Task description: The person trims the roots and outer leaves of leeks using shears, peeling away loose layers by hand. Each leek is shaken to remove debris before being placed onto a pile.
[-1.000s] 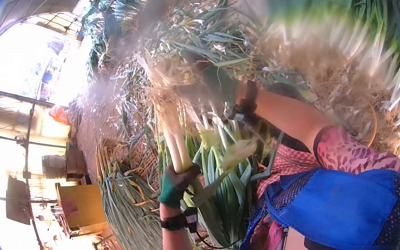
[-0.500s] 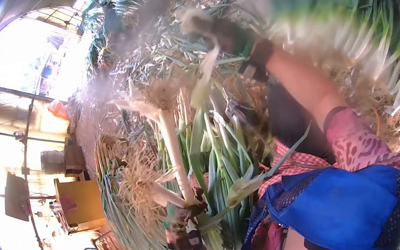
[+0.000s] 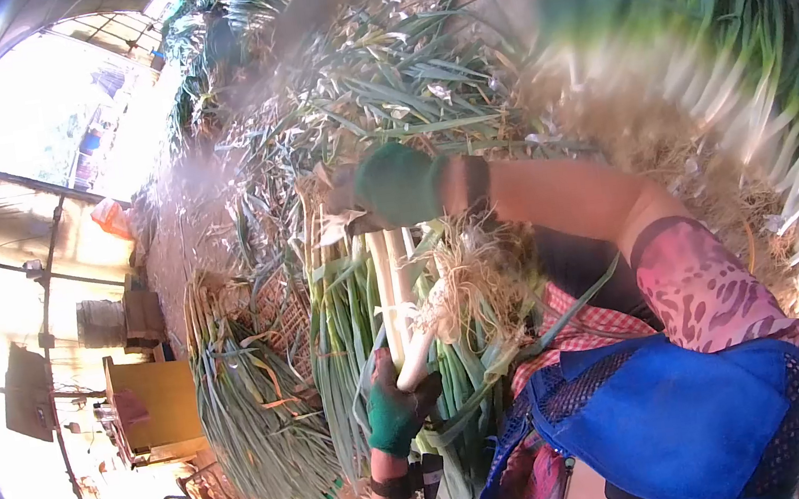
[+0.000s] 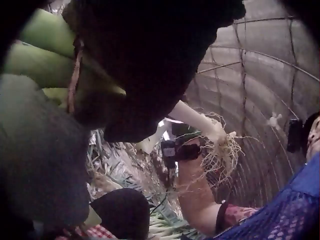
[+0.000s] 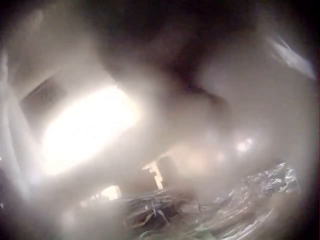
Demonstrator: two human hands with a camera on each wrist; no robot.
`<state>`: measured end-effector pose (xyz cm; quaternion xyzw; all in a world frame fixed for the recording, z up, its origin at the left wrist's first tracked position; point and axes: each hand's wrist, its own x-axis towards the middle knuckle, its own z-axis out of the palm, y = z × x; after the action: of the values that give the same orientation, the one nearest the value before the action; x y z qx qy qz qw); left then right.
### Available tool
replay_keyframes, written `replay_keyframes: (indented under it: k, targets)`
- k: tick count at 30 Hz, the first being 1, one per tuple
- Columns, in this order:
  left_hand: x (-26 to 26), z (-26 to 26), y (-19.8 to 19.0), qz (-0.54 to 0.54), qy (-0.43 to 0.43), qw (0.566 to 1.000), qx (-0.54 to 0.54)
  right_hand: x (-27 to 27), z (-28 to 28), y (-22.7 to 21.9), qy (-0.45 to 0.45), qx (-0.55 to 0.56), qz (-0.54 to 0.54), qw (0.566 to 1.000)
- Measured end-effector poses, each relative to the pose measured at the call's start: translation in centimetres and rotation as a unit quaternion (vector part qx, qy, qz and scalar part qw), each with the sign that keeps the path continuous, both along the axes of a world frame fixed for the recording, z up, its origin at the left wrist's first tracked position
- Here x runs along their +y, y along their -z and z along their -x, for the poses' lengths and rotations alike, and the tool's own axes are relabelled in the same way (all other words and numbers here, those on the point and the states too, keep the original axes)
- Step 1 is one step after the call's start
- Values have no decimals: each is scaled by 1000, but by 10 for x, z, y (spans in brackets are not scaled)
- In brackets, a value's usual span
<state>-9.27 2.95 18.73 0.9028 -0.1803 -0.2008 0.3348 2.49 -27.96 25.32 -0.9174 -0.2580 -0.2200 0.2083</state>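
My left hand (image 3: 395,410), in a green glove, grips a few white leek stalks (image 3: 410,341) low in the head view. Their pale tangled roots (image 3: 469,279) spread out to the right. Up close in the left wrist view, the dark glove wraps green stalks (image 4: 44,46). My right hand (image 3: 397,185), also gloved in green, is curled round the upper end of the leeks with a dry pale strip of skin beside its fingers. In the left wrist view the right hand (image 4: 183,133) sits behind a white stalk with roots (image 4: 220,146). The right wrist view is a blur.
A tied bundle of green leeks (image 3: 250,402) lies on the left, with a yellow box (image 3: 164,406) beyond it. More leeks are piled on the right (image 3: 795,147) and behind (image 3: 396,68). A blue mesh apron (image 3: 664,417) covers my lap.
My right hand came down from the far pile to the top of the held leeks. The left hand shifted slightly right, and the leeks' roots now point right.
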Motion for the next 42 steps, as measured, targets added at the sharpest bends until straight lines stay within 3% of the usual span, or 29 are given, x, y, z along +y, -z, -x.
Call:
replay_keyframes:
  k: [3,5,8,10,11,13,14,16,18,21,22,24,26,28,30,31,33,35,36,37,39,40,42]
  targets:
    - [-1,0,5,20,45,996,-68,-1,-9,21,28,-93,50,994]
    - [-4,1,10,-30,47,994,-92,-8,-22,40,50,-203,62,976]
    - [-10,4,9,-56,52,989,-128,-24,-25,37,98,-206,102,968]
    - [-13,6,11,-45,26,989,-135,-27,-12,9,96,-37,-97,990]
    - [-13,6,14,-36,1,991,-129,-26,2,-16,73,104,-310,942]
    - [-18,11,9,-37,-32,993,-111,-26,4,-24,52,290,-485,824]
    - [-22,14,2,-45,-39,993,-99,-31,-7,-18,59,339,-467,815]
    - [-33,18,-9,-58,-45,993,-90,-31,4,-16,24,249,-298,921]
    - [-39,19,-12,-66,-44,992,-98,-26,13,-10,22,120,-142,982]
    - [-40,18,-10,-90,-6,985,-145,-21,-2,26,52,-117,23,992]
    - [-38,17,-7,-98,-1,983,-157,-26,-5,32,32,-113,34,992]
    - [-36,14,-3,-114,12,977,-180,-33,-15,37,49,-70,43,995]
    - [-44,15,-12,-76,-37,989,-120,-41,-26,38,121,11,40,992]
    - [-48,15,-18,-57,-57,994,-78,-57,-36,34,136,-54,30,989]
    - [-43,20,-17,-82,-1,989,-125,-90,-32,22,114,32,-222,968]
    - [-35,24,-13,-73,1,991,-115,-107,-29,14,100,53,-348,931]
    - [-18,33,-6,-57,4,994,-94,-202,-31,6,113,198,-466,855]
    - [-1,33,3,-31,-61,995,68,-234,-33,10,185,203,-332,903]
    - [-1,25,-6,7,-64,986,151,-221,-33,18,183,213,-382,880]
    - [11,17,7,132,-38,976,170,-208,-34,22,176,223,-372,884]
    - [14,4,1,228,-11,964,139,-168,-33,33,107,235,-303,917]
    - [30,-2,7,169,-14,969,180,-144,-33,40,68,240,-270,930]
    - [42,-11,1,150,-44,949,273,-94,-34,56,-6,245,-211,946]
